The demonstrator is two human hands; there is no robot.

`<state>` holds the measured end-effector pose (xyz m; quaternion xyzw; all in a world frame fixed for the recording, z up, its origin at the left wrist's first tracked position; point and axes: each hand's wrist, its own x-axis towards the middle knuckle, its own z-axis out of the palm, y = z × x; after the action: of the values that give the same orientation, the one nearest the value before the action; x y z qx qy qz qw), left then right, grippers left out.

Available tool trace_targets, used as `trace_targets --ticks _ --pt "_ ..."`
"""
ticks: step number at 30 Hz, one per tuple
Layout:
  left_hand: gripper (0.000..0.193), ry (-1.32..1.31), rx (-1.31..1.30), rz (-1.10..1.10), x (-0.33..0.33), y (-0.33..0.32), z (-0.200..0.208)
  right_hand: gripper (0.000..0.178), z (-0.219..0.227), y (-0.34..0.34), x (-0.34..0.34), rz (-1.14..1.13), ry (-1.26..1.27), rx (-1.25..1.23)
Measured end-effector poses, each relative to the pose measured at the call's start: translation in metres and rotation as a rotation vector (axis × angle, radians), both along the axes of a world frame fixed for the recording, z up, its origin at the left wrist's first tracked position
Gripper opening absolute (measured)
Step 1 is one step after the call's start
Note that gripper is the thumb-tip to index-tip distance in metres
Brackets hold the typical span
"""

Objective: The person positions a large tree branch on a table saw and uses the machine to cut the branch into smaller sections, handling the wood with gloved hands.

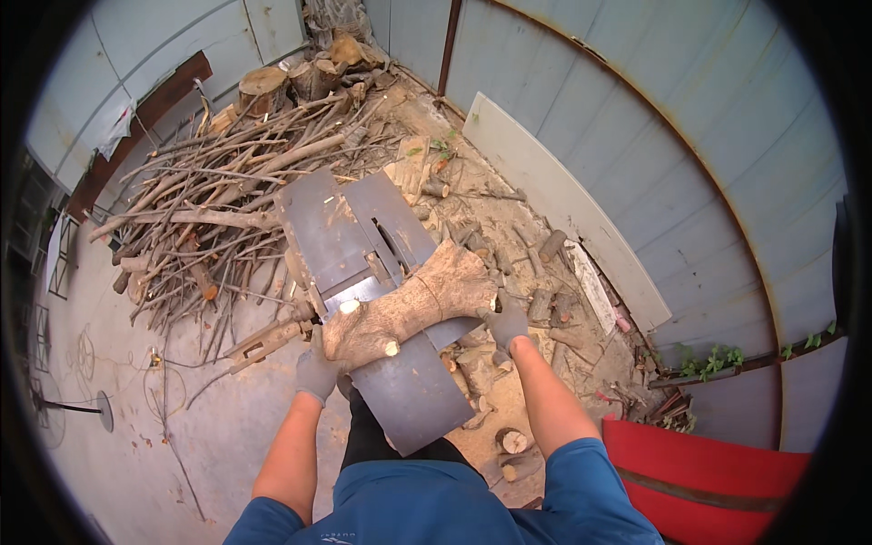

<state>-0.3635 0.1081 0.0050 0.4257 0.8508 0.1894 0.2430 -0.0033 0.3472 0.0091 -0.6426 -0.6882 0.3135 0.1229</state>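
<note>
A thick, knobby log (409, 304) with cut branch stubs lies crosswise over a dark metal saw table (318, 227) in front of me. My left hand (317, 371), in a grey glove, grips the log's left end. My right hand (506, 325), gloved the same way, holds the right end, close to a pale cut stub. The fingers of both hands are partly hidden by the log. Beyond the log, a narrow dark slot (386, 238) runs through the metal top; whether a blade stands in it is hard to make out.
Left of the table, a large heap of branches (227, 209) spreads over concrete, with thick stumps (263, 86) behind. Sawdust and short log pieces (513, 442) litter the ground at right. A white board (563, 200) leans against the metal wall. Something red (699, 472) lies at lower right.
</note>
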Motion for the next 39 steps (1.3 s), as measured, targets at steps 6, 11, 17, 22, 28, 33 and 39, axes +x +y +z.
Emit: trace_targets --ticks 6,11,17,22,28,33,39 --pt "0.111 0.062 -0.032 -0.019 -0.002 0.007 0.005 0.078 0.003 0.003 -0.003 0.017 -0.030 0.006" --pt "0.113 0.024 -0.010 -0.001 -0.006 0.015 0.010 0.077 0.002 0.000 -0.009 -0.018 -0.018 0.042" --pt "0.124 0.004 -0.006 0.027 -0.013 0.018 0.009 0.075 0.006 0.004 -0.015 0.002 -0.037 0.034" --pt "0.118 0.082 0.013 0.002 -0.018 0.019 0.002 0.069 0.003 0.009 -0.018 -0.002 -0.054 0.040" --pt "0.117 0.092 0.016 0.010 -0.027 0.025 -0.005 0.079 0.004 0.014 -0.026 0.011 -0.044 0.052" --pt "0.113 0.051 0.094 0.017 -0.034 0.026 -0.006 0.080 0.007 0.022 -0.035 0.037 -0.065 -0.055" --pt "0.129 0.018 -0.024 0.020 -0.037 0.039 0.002 0.082 -0.020 0.030 -0.032 0.015 -0.119 0.111"
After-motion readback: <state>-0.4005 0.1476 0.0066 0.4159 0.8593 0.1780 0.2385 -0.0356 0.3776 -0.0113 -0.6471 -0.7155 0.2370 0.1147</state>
